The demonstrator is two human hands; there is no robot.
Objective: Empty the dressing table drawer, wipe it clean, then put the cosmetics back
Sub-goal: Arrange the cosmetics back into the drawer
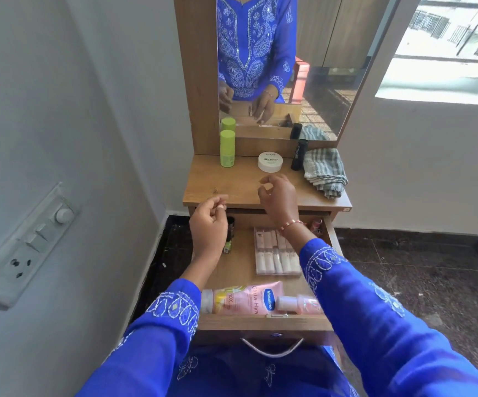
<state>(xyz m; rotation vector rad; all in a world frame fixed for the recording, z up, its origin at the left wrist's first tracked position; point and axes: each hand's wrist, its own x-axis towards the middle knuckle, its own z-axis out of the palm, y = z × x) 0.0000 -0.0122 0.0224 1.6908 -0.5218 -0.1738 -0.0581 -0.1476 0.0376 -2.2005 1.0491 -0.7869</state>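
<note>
Looking down, I see the drawer [263, 320] pulled out beneath the tabletop [232, 181], cosmetics lying in it. My left hand [207, 222] hovers over the drawer's back left corner, fingers curled; whether they pinch something small I cannot tell. My right hand [277, 197] hangs above the tabletop's front edge, thumb and forefinger curled close, nothing visibly held. In the drawer, a pink Vaseline tube [240, 298] lies along the front edge, a small pink bottle [297, 303] beside it, a clear case of tubes [275, 250] mid-drawer. On the tabletop stand a green bottle [227, 149], a white jar [270, 161], a black tube [299, 154]; a striped cloth [325, 173] sits at its right edge.
</note>
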